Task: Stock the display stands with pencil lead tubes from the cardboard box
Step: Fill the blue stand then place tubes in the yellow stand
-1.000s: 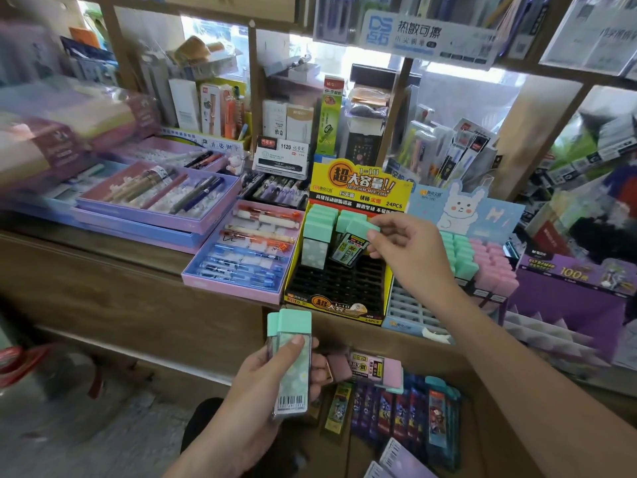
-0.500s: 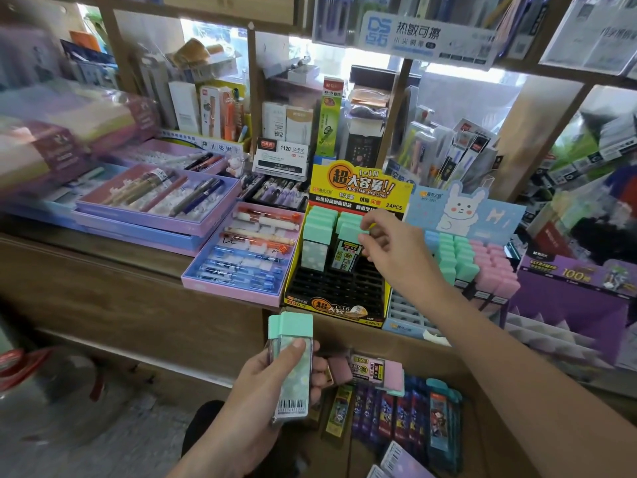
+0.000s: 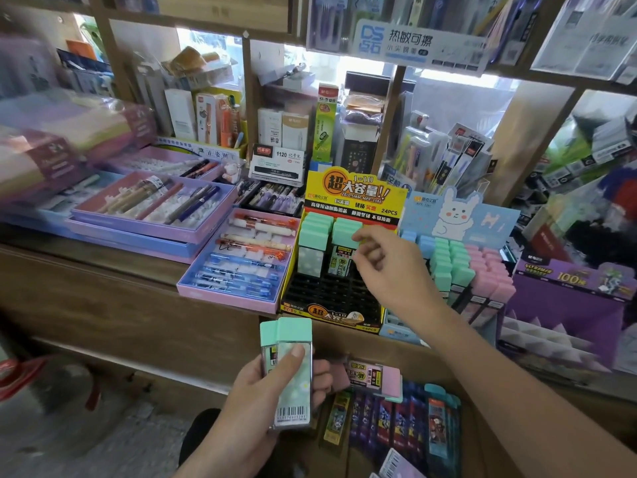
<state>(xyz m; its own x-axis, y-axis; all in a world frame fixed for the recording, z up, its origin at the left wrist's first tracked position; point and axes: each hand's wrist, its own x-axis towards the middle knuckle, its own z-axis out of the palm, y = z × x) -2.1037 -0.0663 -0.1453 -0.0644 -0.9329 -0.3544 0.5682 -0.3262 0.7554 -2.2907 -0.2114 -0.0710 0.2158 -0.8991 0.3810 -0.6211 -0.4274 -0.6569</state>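
Head view: I take the yellow display stand (image 3: 355, 198) on the wooden shelf as my landmark. My right hand (image 3: 389, 267) reaches across its right side, fingers loosely curled, with a fingertip at the mint cap of the lead tube (image 3: 341, 257) that stands in the second column of the black slot grid (image 3: 327, 291). I cannot tell whether the fingers pinch that cap or only touch it. Just left of it, more mint-capped tubes (image 3: 312, 248) stand in the back rows. The front rows of the grid are unfilled.

Below the stand's front edge, my left hand (image 3: 262, 401) grips two mint-capped tubes (image 3: 293, 367) upright, thumb pressed across the front one, barcode facing me. Below and to the right of the stand sits the cardboard box (image 3: 489, 443), holding a pink-capped tube (image 3: 379, 376) and darker packs. A blue rabbit stand (image 3: 458, 215) adjoins the yellow one on its right; a pink pen tray (image 3: 238, 267) lies on its left.
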